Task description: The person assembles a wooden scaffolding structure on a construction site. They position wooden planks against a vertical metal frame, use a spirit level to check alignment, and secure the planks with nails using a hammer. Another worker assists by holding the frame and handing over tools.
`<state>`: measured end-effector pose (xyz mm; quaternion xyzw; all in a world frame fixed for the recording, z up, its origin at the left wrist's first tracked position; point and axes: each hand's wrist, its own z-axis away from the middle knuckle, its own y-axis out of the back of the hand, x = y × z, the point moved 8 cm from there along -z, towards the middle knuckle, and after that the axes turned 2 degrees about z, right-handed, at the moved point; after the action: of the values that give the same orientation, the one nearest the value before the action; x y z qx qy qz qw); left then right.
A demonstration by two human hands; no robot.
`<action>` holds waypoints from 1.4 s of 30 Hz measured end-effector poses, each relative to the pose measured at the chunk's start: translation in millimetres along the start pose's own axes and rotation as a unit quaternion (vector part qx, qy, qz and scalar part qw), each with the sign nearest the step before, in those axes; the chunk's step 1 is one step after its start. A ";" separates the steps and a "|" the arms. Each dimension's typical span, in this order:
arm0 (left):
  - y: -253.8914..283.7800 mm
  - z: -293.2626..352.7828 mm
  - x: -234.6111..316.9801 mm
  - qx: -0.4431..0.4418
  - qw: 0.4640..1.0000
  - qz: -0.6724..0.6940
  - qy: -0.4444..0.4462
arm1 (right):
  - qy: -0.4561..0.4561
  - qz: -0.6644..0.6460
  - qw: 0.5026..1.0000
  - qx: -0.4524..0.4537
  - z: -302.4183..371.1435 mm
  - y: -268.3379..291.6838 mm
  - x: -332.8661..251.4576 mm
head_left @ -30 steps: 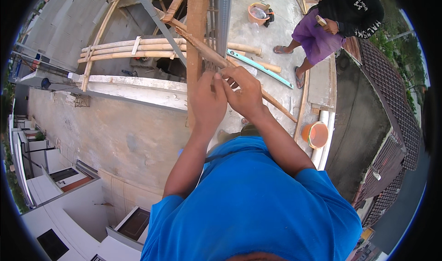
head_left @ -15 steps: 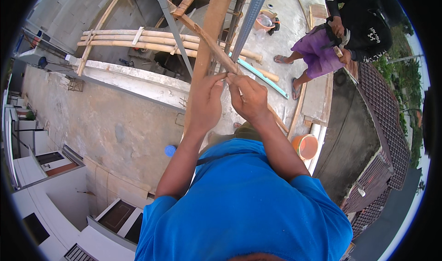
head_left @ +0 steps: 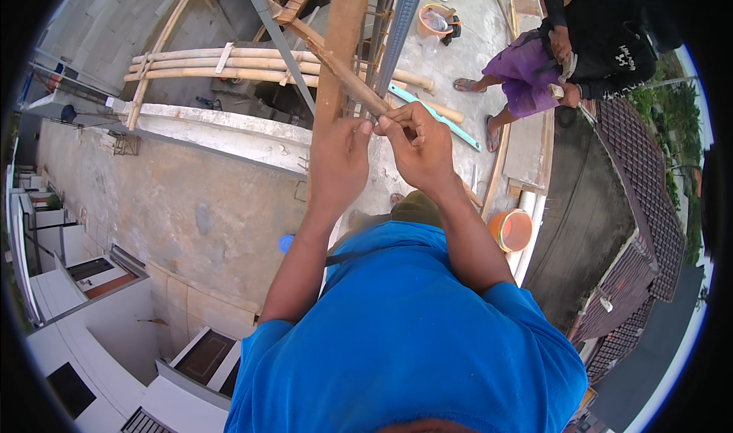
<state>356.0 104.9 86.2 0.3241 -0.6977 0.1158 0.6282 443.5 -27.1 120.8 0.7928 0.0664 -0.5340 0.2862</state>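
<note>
While the left hand [head_left: 337, 166] and right hand [head_left: 424, 147] meet at the upper middle, their fingertips pinch close together; whether they hold something tiny, I cannot tell. The slanted stick [head_left: 353, 83] is right by them. Small, slow pinches should work best. Mind the white ledge [head_left: 229, 135] beside the hole [head_left: 267, 103], upper left. Both elbows seem to have room.

At twelve o'clock, the slanting strip [head_left: 345, 76] is rough, matt wood, the grey bar [head_left: 402, 37] metal; at eleven, smooth bamboo poles [head_left: 191, 72]; at three, a plastic bucket [head_left: 516, 231]; at six, a matt cloth shirt [head_left: 405, 326]; at nine, rough concrete floor [head_left: 168, 185].
</note>
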 end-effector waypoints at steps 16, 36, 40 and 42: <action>36.5 29.8 3.7 -0.035 0.989 0.100 0.108 | -0.037 -0.071 0.996 -0.031 0.9 1.7 18.7; -36.7 28.8 146.3 -0.165 0.919 -0.306 -0.184 | 0.173 0.102 0.976 0.086 31.8 -7.2 -7.8; -0.2 21.7 135.9 -0.122 0.989 -0.080 -0.012 | -0.064 0.039 0.993 0.096 21.5 -1.8 9.5; 40.6 11.0 104.1 -0.060 0.997 0.007 0.040 | -0.035 0.005 0.989 0.142 23.4 -1.4 6.1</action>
<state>322.9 97.7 193.3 0.2764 -0.6799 0.0910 0.6731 426.6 -39.4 108.7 0.8066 -0.0242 -0.5638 0.1761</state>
